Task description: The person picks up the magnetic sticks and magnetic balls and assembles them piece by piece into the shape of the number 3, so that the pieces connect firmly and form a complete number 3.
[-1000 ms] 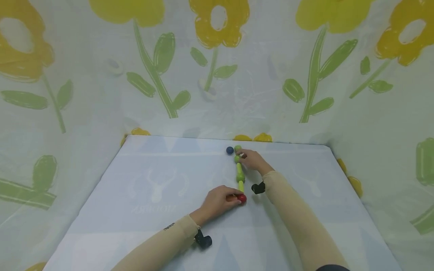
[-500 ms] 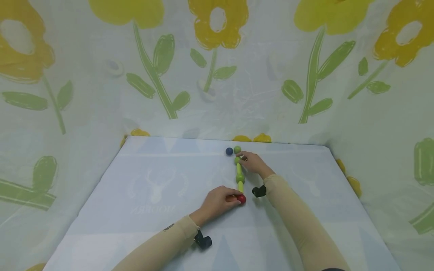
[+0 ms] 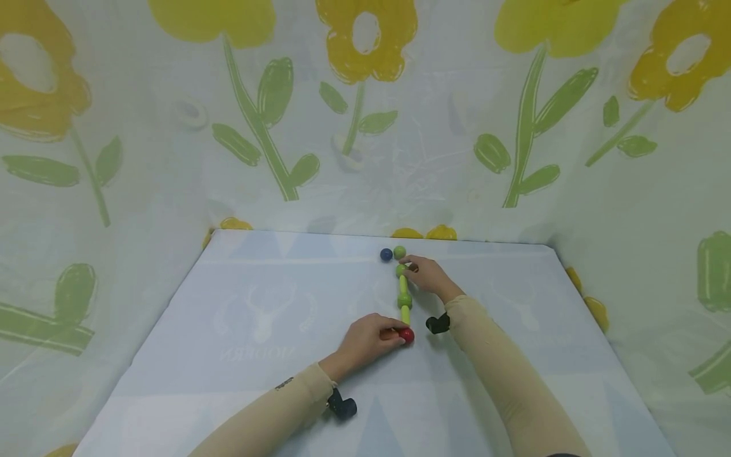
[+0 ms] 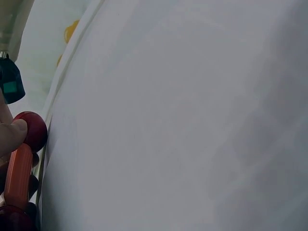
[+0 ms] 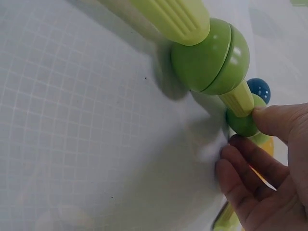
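In the head view, a chain of yellow-green rods and green balls lies along the table. Its middle ball (image 3: 404, 301) joins two rods. At the near end is a red ball (image 3: 407, 336), pinched by my left hand (image 3: 368, 343). My right hand (image 3: 428, 276) grips the far green ball (image 3: 401, 271), thumb on its near side in the right wrist view. The left wrist view shows my thumb on a red ball (image 4: 34, 131) attached to an orange rod (image 4: 19, 177); a darker red ball (image 4: 14, 219) is partly cut off below it.
Just beyond my right fingertips sit a separate green ball (image 3: 400, 252) and a blue ball (image 3: 386, 254), near the table's back edge. The white table (image 3: 257, 393) is enclosed by flower-patterned curtains (image 3: 411, 158). A dark camera (image 3: 438, 324) hangs from my right wrist.
My right hand has drawn slightly back from the loose green ball, and the chain's far end has shifted a little right. My left hand keeps its place on the red ball.
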A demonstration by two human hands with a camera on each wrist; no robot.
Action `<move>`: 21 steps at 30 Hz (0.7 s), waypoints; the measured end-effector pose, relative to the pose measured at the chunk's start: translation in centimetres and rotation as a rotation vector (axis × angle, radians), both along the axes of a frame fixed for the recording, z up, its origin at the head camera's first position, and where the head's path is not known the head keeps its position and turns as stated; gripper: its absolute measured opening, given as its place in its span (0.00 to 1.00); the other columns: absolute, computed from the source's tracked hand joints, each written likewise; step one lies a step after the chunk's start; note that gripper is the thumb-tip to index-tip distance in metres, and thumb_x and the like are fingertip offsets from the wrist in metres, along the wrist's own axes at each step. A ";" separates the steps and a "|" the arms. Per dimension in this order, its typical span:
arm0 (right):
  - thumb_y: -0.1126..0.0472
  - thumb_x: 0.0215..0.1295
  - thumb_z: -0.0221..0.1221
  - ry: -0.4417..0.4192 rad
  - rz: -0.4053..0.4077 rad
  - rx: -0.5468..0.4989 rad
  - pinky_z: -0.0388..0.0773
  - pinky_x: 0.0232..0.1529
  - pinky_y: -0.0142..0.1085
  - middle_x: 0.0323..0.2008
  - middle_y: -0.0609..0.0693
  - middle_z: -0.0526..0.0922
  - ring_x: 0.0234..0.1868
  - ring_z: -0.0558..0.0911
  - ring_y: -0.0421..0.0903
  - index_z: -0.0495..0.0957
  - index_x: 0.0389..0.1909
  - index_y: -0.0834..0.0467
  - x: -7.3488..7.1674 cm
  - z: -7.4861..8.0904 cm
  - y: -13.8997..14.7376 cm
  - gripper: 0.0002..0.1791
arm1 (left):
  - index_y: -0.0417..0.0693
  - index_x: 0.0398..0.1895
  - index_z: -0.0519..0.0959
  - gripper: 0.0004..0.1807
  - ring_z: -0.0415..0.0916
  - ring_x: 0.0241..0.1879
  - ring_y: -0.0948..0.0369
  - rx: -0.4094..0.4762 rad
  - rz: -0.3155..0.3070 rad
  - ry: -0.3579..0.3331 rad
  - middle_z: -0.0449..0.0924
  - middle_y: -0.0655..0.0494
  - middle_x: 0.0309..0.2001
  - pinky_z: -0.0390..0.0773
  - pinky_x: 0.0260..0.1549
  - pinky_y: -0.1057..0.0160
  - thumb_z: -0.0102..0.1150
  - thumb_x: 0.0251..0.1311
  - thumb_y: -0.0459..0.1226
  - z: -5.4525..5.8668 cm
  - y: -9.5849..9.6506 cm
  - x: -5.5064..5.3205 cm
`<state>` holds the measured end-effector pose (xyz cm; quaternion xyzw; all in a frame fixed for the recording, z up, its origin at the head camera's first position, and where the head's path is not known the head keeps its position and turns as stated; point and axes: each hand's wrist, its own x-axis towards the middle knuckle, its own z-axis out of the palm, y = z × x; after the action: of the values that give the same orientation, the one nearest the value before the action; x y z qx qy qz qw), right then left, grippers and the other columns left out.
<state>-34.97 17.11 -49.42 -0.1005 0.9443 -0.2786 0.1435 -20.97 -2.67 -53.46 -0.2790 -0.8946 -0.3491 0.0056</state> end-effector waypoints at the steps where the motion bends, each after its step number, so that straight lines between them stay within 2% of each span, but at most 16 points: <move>1: 0.55 0.78 0.54 0.002 0.001 0.001 0.77 0.55 0.49 0.59 0.59 0.79 0.57 0.79 0.55 0.73 0.69 0.51 0.0 0.0 0.0 0.22 | 0.62 0.52 0.87 0.14 0.71 0.35 0.71 -0.001 0.000 -0.001 0.84 0.68 0.39 0.71 0.35 0.70 0.70 0.63 0.46 0.0 0.0 0.0; 7: 0.53 0.77 0.55 0.016 -0.003 -0.016 0.78 0.52 0.47 0.58 0.59 0.80 0.55 0.79 0.54 0.72 0.70 0.50 0.3 0.0 0.3 0.24 | 0.62 0.52 0.87 0.15 0.71 0.35 0.70 -0.003 0.003 -0.002 0.84 0.68 0.39 0.71 0.35 0.70 0.70 0.63 0.46 0.1 0.1 0.1; 11: 0.55 0.76 0.56 0.069 0.008 -0.042 0.79 0.48 0.46 0.55 0.58 0.82 0.52 0.80 0.53 0.73 0.69 0.52 0.7 0.1 0.7 0.23 | 0.62 0.53 0.87 0.15 0.72 0.36 0.70 -0.004 0.006 -0.003 0.84 0.68 0.39 0.71 0.36 0.70 0.70 0.63 0.46 0.1 0.1 0.1; 14: 0.57 0.75 0.56 0.115 0.007 -0.044 0.78 0.52 0.48 0.54 0.57 0.82 0.54 0.80 0.54 0.74 0.68 0.53 1.0 0.2 1.1 0.22 | 0.62 0.53 0.87 0.15 0.72 0.36 0.71 -0.004 0.007 -0.002 0.84 0.68 0.39 0.72 0.36 0.70 0.70 0.63 0.46 0.0 0.1 0.1; 18: 0.58 0.75 0.57 0.143 -0.035 -0.048 0.76 0.56 0.50 0.55 0.58 0.82 0.57 0.79 0.55 0.75 0.66 0.53 1.2 0.3 1.9 0.21 | 0.62 0.53 0.87 0.15 0.72 0.36 0.71 -0.009 0.011 0.001 0.83 0.68 0.39 0.73 0.37 0.70 0.70 0.63 0.46 0.0 0.2 0.1; 21: 0.57 0.74 0.59 0.149 -0.092 -0.072 0.79 0.52 0.48 0.54 0.58 0.82 0.55 0.79 0.55 0.77 0.64 0.54 1.2 0.3 2.6 0.20 | 0.62 0.53 0.87 0.15 0.72 0.36 0.71 -0.015 0.014 0.002 0.83 0.68 0.38 0.73 0.37 0.70 0.70 0.63 0.47 0.0 0.2 0.1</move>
<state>-33.80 19.73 -49.08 -0.0824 0.9454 -0.3102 0.0561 -20.84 -2.51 -53.46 -0.2733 -0.8990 -0.3421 0.0068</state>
